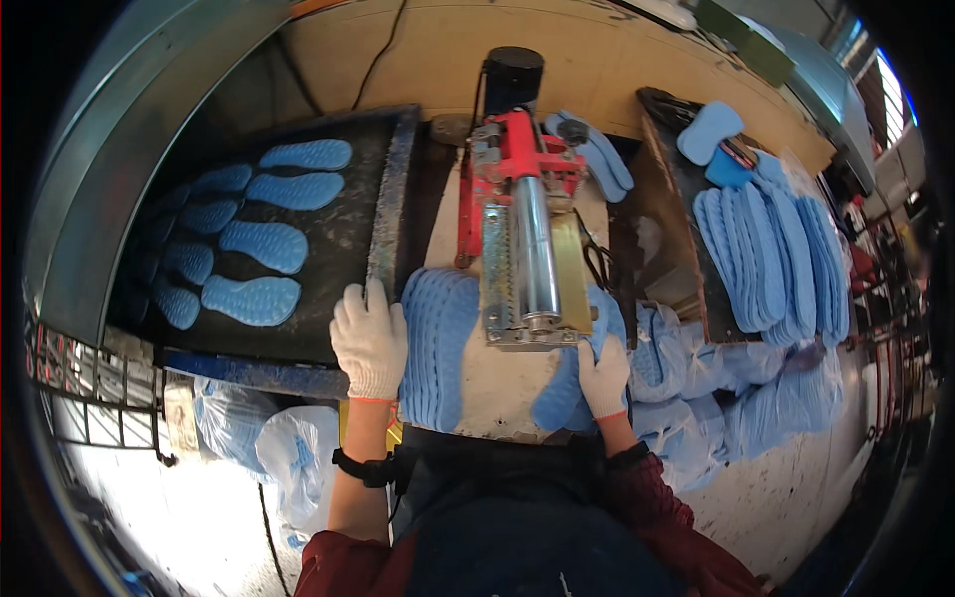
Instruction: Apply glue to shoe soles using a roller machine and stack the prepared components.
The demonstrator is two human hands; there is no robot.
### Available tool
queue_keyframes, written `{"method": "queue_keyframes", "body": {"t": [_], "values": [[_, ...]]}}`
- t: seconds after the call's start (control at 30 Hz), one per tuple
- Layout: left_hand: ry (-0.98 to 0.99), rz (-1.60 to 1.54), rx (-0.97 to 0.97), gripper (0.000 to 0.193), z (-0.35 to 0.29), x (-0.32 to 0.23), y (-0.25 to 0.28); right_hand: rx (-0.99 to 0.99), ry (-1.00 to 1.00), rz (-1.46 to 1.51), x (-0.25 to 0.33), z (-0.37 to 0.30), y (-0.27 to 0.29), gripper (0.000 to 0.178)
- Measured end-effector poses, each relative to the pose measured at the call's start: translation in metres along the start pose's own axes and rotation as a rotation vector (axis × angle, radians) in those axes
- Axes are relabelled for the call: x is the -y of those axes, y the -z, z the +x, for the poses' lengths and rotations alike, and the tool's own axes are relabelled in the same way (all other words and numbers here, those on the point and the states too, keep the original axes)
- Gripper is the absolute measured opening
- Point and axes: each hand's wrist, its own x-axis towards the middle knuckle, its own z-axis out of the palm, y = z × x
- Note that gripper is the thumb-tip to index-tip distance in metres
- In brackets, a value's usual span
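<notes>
My left hand, in a white knit glove, lies with fingers stretched out at the edge of the black tray, just left of a stack of blue insoles. My right hand, also gloved, grips the edge of a blue insole beside the machine; some fingers are hidden. Another blue insole lies left of that hand on the pale board. Between the hands stands a red press machine with a shiny metal cylinder.
Several blue insoles lie spread on the black tray at left. Another batch of insoles stands in rows on the right-hand table. Bags of blue insoles sit below it, and clear bags stand under the tray. Blue insoles lie behind the machine.
</notes>
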Motion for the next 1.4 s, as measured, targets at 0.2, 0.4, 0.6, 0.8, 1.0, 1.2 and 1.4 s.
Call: {"method": "queue_keyframes", "body": {"t": [0.2, 0.4, 0.6, 0.8, 1.0, 1.2, 1.4], "values": [[-0.079, 0.01, 0.031, 0.038, 0.0, 0.001, -0.003, 0.034, -0.037, -0.059, 0.001, 0.0, 0.001, 0.026], [-0.076, -0.02, 0.016, 0.037, -0.003, 0.004, -0.01, -0.022, -0.352, 0.772, 0.025, 0.039, 0.041, 0.042], [-0.115, -0.047, -0.029, 0.037, -0.003, 0.004, -0.012, 0.012, 0.225, 0.163, 0.075, 0.099, 0.082, 0.047], [-0.063, -0.068, 0.013, 0.037, -0.005, 0.004, -0.01, 0.258, 0.448, -0.076, 0.101, 0.114, 0.096, 0.042], [-0.061, -0.085, 0.023, 0.037, -0.004, 0.004, -0.011, 0.452, 0.366, 0.395, 0.073, 0.103, 0.127, 0.039], [-0.079, -0.128, -0.016, 0.032, 0.001, 0.003, -0.008, 0.061, -0.616, 1.471, 0.027, 0.058, 0.088, 0.043], [-0.021, -0.237, -0.031, 0.046, 0.003, 0.007, 0.006, 0.163, -0.184, 0.471, -0.005, 0.029, 0.012, 0.051]]}}
